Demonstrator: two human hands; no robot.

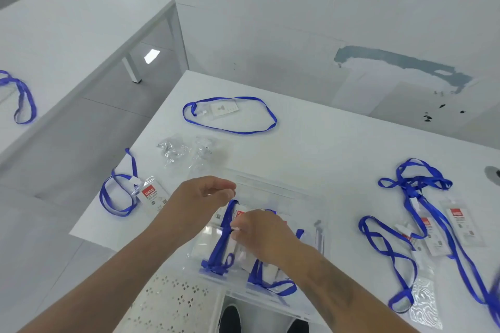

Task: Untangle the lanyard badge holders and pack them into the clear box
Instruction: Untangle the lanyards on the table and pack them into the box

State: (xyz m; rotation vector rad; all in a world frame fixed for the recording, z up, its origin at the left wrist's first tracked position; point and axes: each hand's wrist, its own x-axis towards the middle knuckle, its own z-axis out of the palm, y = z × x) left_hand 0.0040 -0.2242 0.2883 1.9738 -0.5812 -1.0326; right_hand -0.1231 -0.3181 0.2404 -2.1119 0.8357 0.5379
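A clear box [281,192] sits at the near edge of the white table [338,143]. Inside it lie folded blue lanyards [220,246] with badge holders. My right hand [259,235] is down in the box, fingers pinched on a badge holder beside a blue strap. My left hand [200,197] hovers over the box's left rim with fingers curled loosely; whether it holds anything is unclear. A looped lanyard [230,113] lies at the back, another lanyard with a red-labelled badge [127,192] at the left, and a tangled bunch of lanyards [422,224] at the right.
Crumpled clear plastic wrappers [186,151] lie behind the box. A flat clear sleeve [424,303] rests at the near right. A second white table [67,30] stands to the left with a blue lanyard [21,100] on it. My shoes [230,319] show below the table edge.
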